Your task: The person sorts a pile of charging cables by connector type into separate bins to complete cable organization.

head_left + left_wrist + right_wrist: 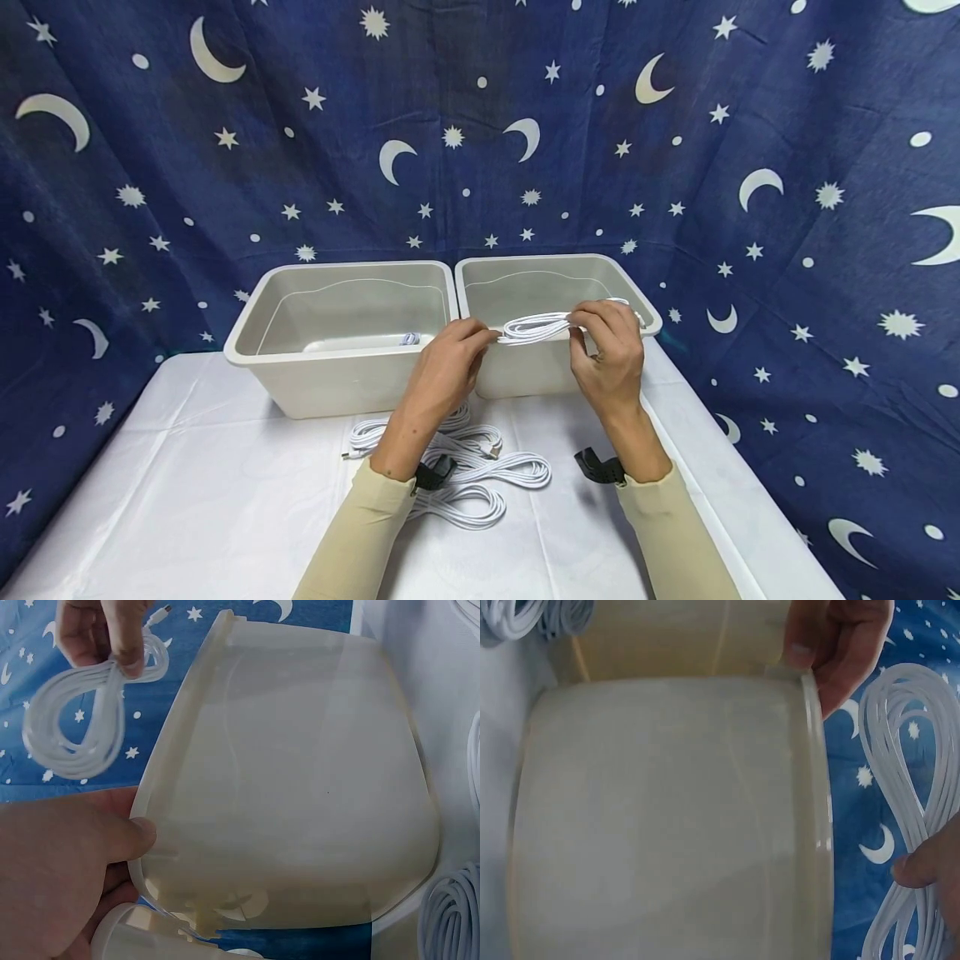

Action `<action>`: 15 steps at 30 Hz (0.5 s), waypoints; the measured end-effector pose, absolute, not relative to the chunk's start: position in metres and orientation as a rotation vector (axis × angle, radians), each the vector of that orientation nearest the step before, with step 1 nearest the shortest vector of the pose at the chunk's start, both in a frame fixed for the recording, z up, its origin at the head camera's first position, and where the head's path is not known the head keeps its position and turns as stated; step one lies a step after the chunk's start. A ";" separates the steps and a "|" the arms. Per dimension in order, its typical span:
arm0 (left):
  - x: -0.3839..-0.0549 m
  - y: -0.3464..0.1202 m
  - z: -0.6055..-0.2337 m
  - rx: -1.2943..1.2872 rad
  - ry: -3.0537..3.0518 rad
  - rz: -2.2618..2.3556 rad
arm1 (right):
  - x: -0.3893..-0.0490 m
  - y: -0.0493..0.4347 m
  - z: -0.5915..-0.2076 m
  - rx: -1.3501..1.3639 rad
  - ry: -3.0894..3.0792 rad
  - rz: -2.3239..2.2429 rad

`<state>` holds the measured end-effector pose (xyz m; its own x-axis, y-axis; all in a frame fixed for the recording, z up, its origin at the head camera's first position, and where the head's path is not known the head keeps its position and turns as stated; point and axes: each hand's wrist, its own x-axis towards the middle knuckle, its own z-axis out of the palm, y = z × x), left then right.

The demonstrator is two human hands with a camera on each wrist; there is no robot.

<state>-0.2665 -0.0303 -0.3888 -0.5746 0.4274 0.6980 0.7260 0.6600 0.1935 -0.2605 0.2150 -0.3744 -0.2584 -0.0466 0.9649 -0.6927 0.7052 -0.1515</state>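
Observation:
My right hand (pixel 611 358) pinches a looped white cable (pixel 534 328) near its middle, above the front rim of the right grey bin (pixel 540 371). In the left wrist view a small plug (pixel 159 614) pokes out beside the fingers of that hand. At the same bin's front left corner, my left hand (pixel 444 362) grips the rim, thumb (pixel 139 836) on the outer side and the other fingers behind it. The cable's loop is apart from the left hand in both wrist views. More coiled white cables (pixel 468 508) lie on the table, partly hidden by my left forearm.
Left of the right bin stands a matching grey bin (pixel 322 387) with a small coiled cable (pixel 409 339) on its floor. A white cloth (pixel 187 483) covers the table. Behind and at both sides hangs a dark blue curtain (pixel 337 150) with moons and stars.

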 end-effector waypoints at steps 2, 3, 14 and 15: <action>-0.266 -0.030 -0.389 -0.885 -2.255 -0.628 | -0.263 0.217 -0.376 0.594 -1.757 0.697; -0.266 -0.030 -0.389 -0.886 -2.255 -0.630 | -0.264 0.217 -0.377 0.599 -1.764 0.699; -0.265 -0.030 -0.387 -0.880 -2.271 -0.640 | -0.273 0.222 -0.384 0.573 -1.802 0.708; -0.265 -0.030 -0.387 -0.880 -2.270 -0.642 | -0.273 0.223 -0.384 0.571 -1.805 0.711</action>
<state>-0.2650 -0.0295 -0.3865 -0.5903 0.4224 0.6879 0.7199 0.6609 0.2120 -0.2733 0.2226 -0.3843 -0.3217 -0.0460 0.9457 -0.6783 0.7081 -0.1963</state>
